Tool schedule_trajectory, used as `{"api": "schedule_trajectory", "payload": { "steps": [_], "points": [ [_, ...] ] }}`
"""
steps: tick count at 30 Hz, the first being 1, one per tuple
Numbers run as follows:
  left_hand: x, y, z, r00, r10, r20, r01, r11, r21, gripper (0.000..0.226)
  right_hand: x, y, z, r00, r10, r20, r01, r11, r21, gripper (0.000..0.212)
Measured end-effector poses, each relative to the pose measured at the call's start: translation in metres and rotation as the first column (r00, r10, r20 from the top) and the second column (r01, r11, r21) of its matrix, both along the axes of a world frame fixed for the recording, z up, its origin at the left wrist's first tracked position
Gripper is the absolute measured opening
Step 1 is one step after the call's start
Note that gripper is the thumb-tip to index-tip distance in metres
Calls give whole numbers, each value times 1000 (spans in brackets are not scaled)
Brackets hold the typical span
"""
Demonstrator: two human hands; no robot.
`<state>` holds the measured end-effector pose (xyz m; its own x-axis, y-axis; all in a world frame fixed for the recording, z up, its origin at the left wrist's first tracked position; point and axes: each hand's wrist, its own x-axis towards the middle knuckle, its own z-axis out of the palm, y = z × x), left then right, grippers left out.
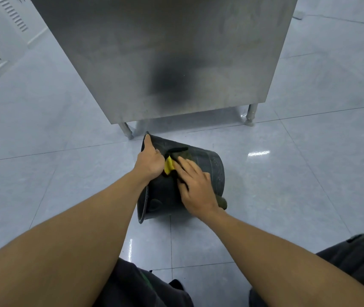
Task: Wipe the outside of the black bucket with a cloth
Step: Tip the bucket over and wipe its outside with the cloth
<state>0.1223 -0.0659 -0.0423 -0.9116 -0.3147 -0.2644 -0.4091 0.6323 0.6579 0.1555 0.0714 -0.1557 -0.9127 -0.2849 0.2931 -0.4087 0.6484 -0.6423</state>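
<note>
A person is crouching on a grey tiled floor (287, 185), working at a black bucket (212, 169) lying tipped on its side before a steel cabinet (154, 52)

The bucket is resting just in front of the cabinet's legs, its rim turned toward the left; the left hand (148, 161) is gripping that rim, fingers curled closed over it, while the right hand (195, 187) is lying flat and spread, pressing a yellow-and-dark cloth (169, 165) against the bucket's outer wall

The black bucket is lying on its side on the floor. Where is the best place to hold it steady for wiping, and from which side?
Probably the rim of the black bucket, taken from the left, as the left hand does now. The open mouth faces left, so the rim gives an edge to hook, and the curved wall stays free for the right hand and cloth.
</note>
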Motion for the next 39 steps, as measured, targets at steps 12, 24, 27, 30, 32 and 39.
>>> {"api": "schedule_trajectory", "payload": {
  "steps": [12, 24, 27, 30, 32, 39],
  "points": [
    [-5, 12, -2, 998, -42, -48, 42, 999, -1, 65, -27, -17, 40, 987, -60, 151, 85, 983, -161, 49],
    [-1, -2, 2, 999, -51, 4, 51, 997, 60, 64, -22, 25, -8, 844, -366, 392, 382, 923, 40, 51],
    [2, -1, 8, 997, -77, -10, 77, 997, 28, 75, -30, 20, 0, 778, -406, 479, 460, 888, 4, 50],
    [3, 2, 5, 999, -51, 0, 51, 997, 60, 76, -27, 6, 12, 866, -322, 383, 367, 929, -49, 50],
    [2, 4, 3, 999, -38, 4, 37, 995, 93, 75, -22, -10, 22, 956, -178, 232, 211, 969, -127, 48],
    [-3, 3, -4, 999, -44, -13, 45, 995, 91, 70, -26, -12, 9, 995, -95, -32, 87, 977, -196, 39]
  ]
}}
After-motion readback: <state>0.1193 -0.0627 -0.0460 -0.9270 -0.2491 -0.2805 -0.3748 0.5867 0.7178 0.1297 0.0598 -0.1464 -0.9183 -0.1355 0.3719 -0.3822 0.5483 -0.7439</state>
